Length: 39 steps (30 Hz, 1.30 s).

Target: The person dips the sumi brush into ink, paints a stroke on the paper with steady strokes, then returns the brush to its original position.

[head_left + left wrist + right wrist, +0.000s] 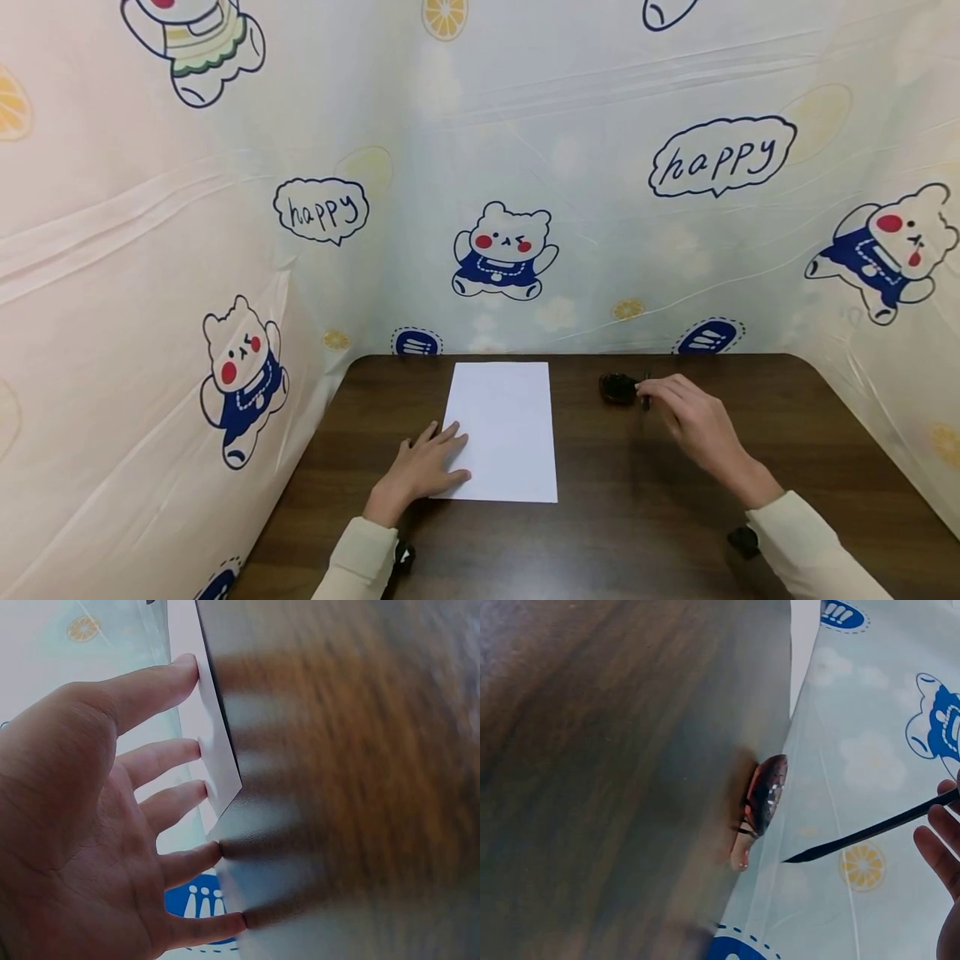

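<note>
While aloft, dark stick (874, 829) in right grip (696, 421)

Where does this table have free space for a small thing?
Free: table right of the paper, nearer than the dark object; between both sleeves; and right of the right hand. Crowded: beside that object, near the held dark stick, and around the left hand.
</note>
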Available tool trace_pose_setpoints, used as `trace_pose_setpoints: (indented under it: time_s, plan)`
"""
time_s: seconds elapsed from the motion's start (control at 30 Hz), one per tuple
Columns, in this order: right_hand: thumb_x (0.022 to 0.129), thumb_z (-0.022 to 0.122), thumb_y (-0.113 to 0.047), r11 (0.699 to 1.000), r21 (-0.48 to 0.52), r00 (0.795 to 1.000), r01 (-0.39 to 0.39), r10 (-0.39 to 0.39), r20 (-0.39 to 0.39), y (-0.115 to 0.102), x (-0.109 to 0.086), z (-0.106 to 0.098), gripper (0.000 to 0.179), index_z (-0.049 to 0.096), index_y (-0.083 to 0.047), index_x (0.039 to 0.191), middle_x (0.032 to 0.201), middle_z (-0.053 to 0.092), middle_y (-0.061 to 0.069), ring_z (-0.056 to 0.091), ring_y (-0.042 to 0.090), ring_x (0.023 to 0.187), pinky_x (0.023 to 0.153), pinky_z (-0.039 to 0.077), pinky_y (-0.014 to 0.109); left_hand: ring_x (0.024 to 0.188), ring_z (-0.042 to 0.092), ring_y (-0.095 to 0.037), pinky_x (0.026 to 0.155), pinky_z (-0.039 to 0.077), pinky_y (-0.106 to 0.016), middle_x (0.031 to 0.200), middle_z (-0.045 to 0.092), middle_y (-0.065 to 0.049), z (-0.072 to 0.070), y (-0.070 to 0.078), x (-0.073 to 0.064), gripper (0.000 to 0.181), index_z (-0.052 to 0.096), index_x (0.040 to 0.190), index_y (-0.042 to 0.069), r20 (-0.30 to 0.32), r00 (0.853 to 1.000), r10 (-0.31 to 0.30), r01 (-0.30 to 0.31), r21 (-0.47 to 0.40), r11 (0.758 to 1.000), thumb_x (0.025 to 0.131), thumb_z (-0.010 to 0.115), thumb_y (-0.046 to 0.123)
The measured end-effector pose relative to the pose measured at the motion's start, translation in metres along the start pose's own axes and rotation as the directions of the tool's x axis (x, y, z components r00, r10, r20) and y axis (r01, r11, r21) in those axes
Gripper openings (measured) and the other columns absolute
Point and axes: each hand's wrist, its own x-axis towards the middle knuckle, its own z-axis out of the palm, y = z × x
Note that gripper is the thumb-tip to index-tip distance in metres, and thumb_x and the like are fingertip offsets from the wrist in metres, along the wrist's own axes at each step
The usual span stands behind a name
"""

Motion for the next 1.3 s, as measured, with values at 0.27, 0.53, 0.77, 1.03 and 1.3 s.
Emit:
trace_pose_setpoints:
  time_s: [0.27, 0.53, 0.77, 1.03, 1.3]
  plan:
    - [0.095, 0.074, 0.002, 0.999, 0.018, 0.998, -0.049, 0.049, -0.035, 0.001, 0.011, -0.004, 0.026, 0.078, -0.01, 0.118, 0.109, 0.079, 0.002, 0.07, 0.017, 0.099, 0.075, 0.058, 0.039, 0.161, 0.028, -0.046, 0.115, 0.024, -0.086, 0.172, 0.04, -0.007, 0.0, 0.001, -0.002, 0.069, 0.056, 0.157, 0.02, 0.001, 1.0, -0.008, 0.008, 0.009, 1.0, 0.097, 0.073, 0.05]
    - [0.088, 0.08, 0.009, 0.991, 0.023, 0.988, -0.129, 0.131, -0.078, -0.002, 0.018, -0.003, 0.033, 0.076, -0.006, 0.116, 0.106, 0.076, 0.005, 0.071, 0.018, 0.09, 0.075, 0.054, 0.034, 0.162, 0.025, -0.046, 0.116, 0.021, -0.086, 0.173, 0.037, -0.008, 0.001, 0.001, -0.003, 0.07, 0.053, 0.159, 0.02, 0.02, 1.0, -0.014, 0.014, -0.011, 1.0, 0.098, 0.072, 0.048]
    - [0.088, 0.08, 0.008, 0.983, 0.061, 0.977, -0.175, 0.181, -0.112, 0.0, 0.022, -0.002, 0.029, 0.072, -0.002, 0.114, 0.109, 0.077, 0.006, 0.051, 0.005, 0.068, 0.062, 0.04, 0.017, 0.162, 0.024, -0.046, 0.117, 0.02, -0.086, 0.174, 0.036, -0.008, 0.0, 0.0, -0.003, 0.07, 0.052, 0.159, 0.019, 0.023, 1.0, -0.011, 0.011, -0.016, 1.0, 0.098, 0.072, 0.048]
    - [0.088, 0.08, 0.008, 0.971, 0.076, 0.961, -0.225, 0.235, -0.15, 0.004, 0.025, 0.0, 0.029, 0.071, 0.002, 0.115, 0.109, 0.08, 0.009, 0.07, 0.019, 0.077, 0.067, 0.047, 0.015, 0.162, 0.024, -0.047, 0.116, 0.02, -0.087, 0.174, 0.036, -0.009, -0.001, 0.0, -0.003, 0.07, 0.052, 0.159, 0.017, 0.012, 1.0, 0.008, -0.007, -0.025, 1.0, 0.099, 0.072, 0.046]
    - [0.095, 0.075, 0.005, 0.942, 0.12, 0.932, -0.313, 0.329, -0.152, 0.008, 0.022, 0.001, 0.024, 0.069, 0.001, 0.118, 0.112, 0.081, 0.009, 0.074, 0.024, 0.076, 0.07, 0.046, 0.003, 0.163, 0.023, -0.047, 0.117, 0.019, -0.086, 0.174, 0.035, -0.008, -0.002, 0.001, -0.003, 0.071, 0.051, 0.16, 0.018, 0.018, 1.0, 0.006, -0.006, -0.027, 1.0, 0.099, 0.071, 0.047]
